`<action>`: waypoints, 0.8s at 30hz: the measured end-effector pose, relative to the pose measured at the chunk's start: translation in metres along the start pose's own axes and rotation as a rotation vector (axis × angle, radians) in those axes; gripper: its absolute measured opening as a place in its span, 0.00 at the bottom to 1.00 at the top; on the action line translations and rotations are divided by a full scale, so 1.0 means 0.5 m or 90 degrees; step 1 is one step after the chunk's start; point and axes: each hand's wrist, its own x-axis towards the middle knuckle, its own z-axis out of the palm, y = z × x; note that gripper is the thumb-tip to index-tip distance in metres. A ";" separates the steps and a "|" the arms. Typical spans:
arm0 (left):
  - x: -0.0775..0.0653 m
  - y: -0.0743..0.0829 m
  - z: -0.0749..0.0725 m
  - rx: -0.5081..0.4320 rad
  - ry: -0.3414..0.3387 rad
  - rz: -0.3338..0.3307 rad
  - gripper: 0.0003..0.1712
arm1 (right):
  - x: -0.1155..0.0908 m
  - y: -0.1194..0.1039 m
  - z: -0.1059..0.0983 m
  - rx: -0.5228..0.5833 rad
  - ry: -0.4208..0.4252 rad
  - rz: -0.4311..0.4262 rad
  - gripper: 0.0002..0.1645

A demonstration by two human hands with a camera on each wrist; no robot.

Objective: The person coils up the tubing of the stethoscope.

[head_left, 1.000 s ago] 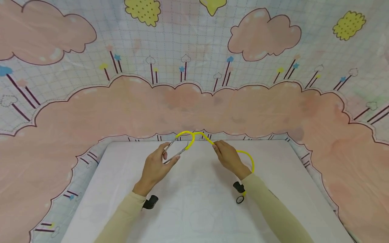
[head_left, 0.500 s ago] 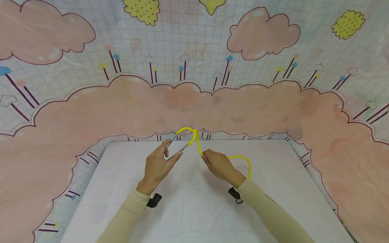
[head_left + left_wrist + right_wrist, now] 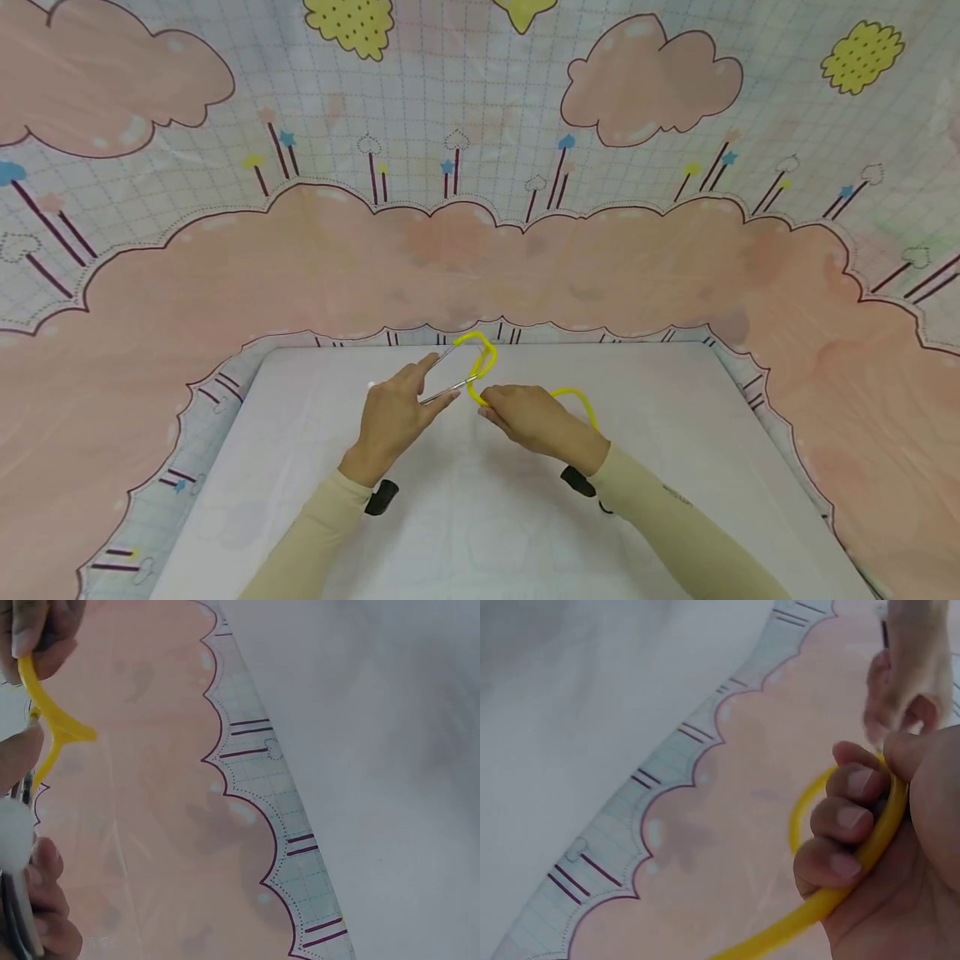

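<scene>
A stethoscope with yellow tubing [image 3: 576, 392] is held between both hands above the white tabletop. My left hand [image 3: 388, 421] holds its two metal ear tubes [image 3: 448, 389], thumb along the lower one and fingers at the upper. A white ear tip [image 3: 13, 836] shows close up in the left wrist view. My right hand [image 3: 528, 418] grips the tubing just beyond the loop; in the right wrist view the fingers [image 3: 844, 817] curl round it. The tubing's fork [image 3: 64, 733] appears in the left wrist view. Behind the right sleeve, only a bit of a dark ring [image 3: 605, 507] is visible.
The white tabletop [image 3: 480, 533] lies under both arms. A cloth printed with clouds [image 3: 652, 83] spreads behind and around it. Black wrist cameras [image 3: 381, 497] hang below both wrists.
My right hand has moved left and slightly down, towards the left hand, bringing the tubing along. The yellow loop has folded over towards me. The ring has gone mostly behind the right sleeve.
</scene>
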 end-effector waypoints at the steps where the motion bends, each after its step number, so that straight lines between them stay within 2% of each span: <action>1: -0.001 0.000 0.000 0.005 -0.008 0.008 0.35 | 0.000 -0.002 -0.006 0.002 -0.008 -0.006 0.11; 6: -0.008 -0.002 0.000 0.030 -0.046 0.044 0.35 | -0.003 -0.006 -0.032 -0.003 -0.040 -0.038 0.10; 11: -0.013 -0.002 -0.002 0.049 -0.070 0.070 0.35 | -0.005 -0.003 -0.040 -0.010 -0.026 -0.059 0.10; 17: -0.014 0.002 -0.004 0.059 -0.068 0.109 0.34 | 0.000 0.005 -0.034 0.012 0.035 -0.093 0.09; 20: -0.017 0.004 -0.005 0.045 -0.077 0.136 0.33 | 0.004 0.012 -0.034 0.029 0.087 -0.122 0.10; 24: -0.024 0.002 -0.003 0.010 -0.107 0.165 0.34 | 0.008 0.024 -0.034 0.042 0.146 -0.158 0.16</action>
